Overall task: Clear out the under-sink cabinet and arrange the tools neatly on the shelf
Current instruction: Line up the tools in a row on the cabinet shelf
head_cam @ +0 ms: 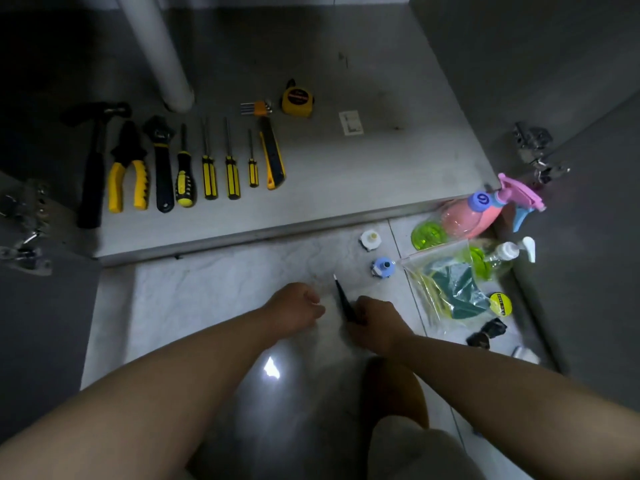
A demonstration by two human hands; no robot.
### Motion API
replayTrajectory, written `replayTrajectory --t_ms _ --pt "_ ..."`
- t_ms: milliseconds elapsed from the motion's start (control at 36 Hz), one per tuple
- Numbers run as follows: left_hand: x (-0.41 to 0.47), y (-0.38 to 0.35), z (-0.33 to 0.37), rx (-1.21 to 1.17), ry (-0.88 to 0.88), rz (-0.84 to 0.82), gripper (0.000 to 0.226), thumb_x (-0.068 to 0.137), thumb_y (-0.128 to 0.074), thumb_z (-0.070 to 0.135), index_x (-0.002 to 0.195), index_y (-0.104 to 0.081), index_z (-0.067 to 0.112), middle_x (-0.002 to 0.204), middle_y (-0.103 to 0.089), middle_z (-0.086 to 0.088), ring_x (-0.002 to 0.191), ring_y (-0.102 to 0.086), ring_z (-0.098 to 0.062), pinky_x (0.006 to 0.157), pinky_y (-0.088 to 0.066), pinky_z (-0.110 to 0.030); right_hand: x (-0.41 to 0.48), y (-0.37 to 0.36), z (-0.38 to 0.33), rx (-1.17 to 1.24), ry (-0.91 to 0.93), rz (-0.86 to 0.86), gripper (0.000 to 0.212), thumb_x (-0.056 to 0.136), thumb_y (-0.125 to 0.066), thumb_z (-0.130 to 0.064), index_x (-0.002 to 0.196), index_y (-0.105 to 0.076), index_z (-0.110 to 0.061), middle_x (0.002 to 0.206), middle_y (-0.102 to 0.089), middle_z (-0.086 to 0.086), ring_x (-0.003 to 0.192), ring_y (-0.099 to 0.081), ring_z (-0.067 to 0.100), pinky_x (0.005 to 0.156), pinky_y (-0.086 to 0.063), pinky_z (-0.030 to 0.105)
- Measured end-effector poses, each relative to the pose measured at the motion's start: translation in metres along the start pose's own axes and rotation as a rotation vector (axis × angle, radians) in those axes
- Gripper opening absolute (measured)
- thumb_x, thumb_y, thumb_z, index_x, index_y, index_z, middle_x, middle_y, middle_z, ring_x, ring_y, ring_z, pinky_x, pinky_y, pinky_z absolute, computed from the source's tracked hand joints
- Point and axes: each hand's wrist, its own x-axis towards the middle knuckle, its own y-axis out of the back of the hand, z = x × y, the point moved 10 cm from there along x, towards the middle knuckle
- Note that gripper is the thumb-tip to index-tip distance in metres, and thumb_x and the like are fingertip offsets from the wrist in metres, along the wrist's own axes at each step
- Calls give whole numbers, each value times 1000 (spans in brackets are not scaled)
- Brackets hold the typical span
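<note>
The cabinet shelf (363, 174) carries a neat row: hammer (93, 174), pliers (128, 171), wrench (161, 161), four screwdrivers (209, 174), utility knife (273, 157), with the tape measure (298, 102) and hex keys (256, 108) behind. Over the tiled floor (207, 289), the left hand (294, 306) is curled in a fist, nothing visible in it; the right hand (375, 322) grips a thin black tool (343, 296), its white tip upward.

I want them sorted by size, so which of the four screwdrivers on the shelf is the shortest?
The rightmost screwdriver, beside the utility knife; its shaft and handle are the smallest in the row.
</note>
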Motion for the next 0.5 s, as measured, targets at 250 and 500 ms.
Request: replayTrajectory --t_ms 250,500 --pt "1 -3 15 -246 22 -47 22 97 -68 20 87 -68 0 92 -72 -18 86 -74 -29 81 -63 -35 -22 14 -44 427 183 22 17 85 -77 -13 90 -64 -4 82 -73 12 73 -74 22 72 -61 32" --pt "3 17 27 -409 47 19 16 105 -52 13 101 -61 1 106 -72 -25 83 -70 -31 71 -60 -38 -7 91 -20 -11 158 405 22 85 -68 -17 105 -60 -13 110 -51 7 82 -61 27 75 -52 36"
